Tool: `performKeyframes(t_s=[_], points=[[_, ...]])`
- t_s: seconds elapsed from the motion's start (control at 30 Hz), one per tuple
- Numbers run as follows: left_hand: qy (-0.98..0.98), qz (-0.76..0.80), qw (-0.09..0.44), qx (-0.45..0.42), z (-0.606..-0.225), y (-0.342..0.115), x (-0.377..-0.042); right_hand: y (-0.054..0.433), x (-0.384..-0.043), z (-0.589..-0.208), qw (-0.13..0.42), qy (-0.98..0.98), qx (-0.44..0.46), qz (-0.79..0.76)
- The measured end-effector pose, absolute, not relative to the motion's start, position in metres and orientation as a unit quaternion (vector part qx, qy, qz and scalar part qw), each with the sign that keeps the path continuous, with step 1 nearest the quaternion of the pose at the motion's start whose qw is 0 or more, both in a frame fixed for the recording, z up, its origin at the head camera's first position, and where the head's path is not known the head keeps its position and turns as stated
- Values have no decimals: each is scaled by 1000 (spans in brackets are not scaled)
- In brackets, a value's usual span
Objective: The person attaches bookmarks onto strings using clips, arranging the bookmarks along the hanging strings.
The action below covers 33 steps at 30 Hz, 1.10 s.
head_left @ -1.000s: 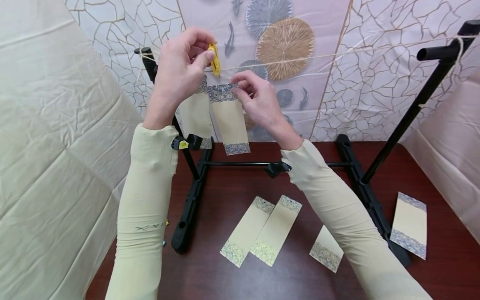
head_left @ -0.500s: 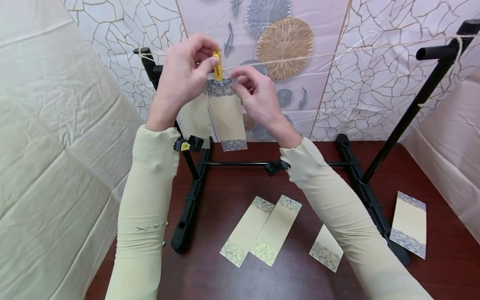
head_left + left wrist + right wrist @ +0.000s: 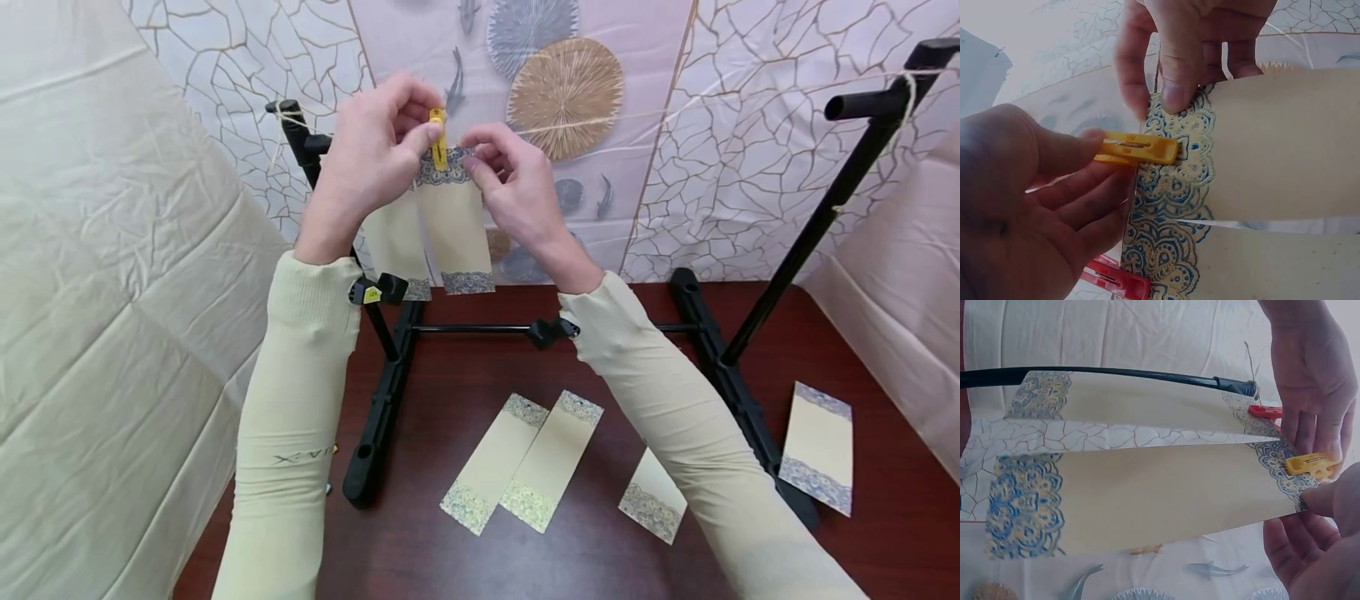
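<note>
A cream card (image 3: 452, 218) with patterned blue borders hung at the upper centre of the head view, its top edge caught between both hands at a taut string (image 3: 675, 104). The left hand (image 3: 371, 154) pinched a yellow clothespin (image 3: 438, 137) onto that edge with thumb and fingers curled, while the right hand (image 3: 517, 187) pinched the card's top corner just beside the clothespin. A second card (image 3: 393, 242) hung touching behind it, held by a red clothespin (image 3: 1116, 279), and more cards (image 3: 521, 458) lay on the dark table (image 3: 600, 550) at the lower centre.
</note>
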<state>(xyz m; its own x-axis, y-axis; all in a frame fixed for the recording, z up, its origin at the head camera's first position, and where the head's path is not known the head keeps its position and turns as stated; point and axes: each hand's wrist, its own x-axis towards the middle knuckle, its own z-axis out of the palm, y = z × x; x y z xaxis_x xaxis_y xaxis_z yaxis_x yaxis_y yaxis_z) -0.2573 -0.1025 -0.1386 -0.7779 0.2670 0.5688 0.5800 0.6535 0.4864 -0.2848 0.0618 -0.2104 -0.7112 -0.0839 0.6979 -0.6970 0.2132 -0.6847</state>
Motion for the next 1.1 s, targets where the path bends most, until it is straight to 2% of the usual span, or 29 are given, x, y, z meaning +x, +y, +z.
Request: performKeyframes(t_s=[0.6,0.93,1.1], points=[[-846,-399,220,-277,-148,-115,-258,69,-273,-219,251,-742,280,555],[-826,-426,244,-276,-152,-122,-253,87,-257,-234,297,-753,297,507],[-790,-453,275,-310,-159,-129,-251,94,-253,-250,293,-759,318,488]])
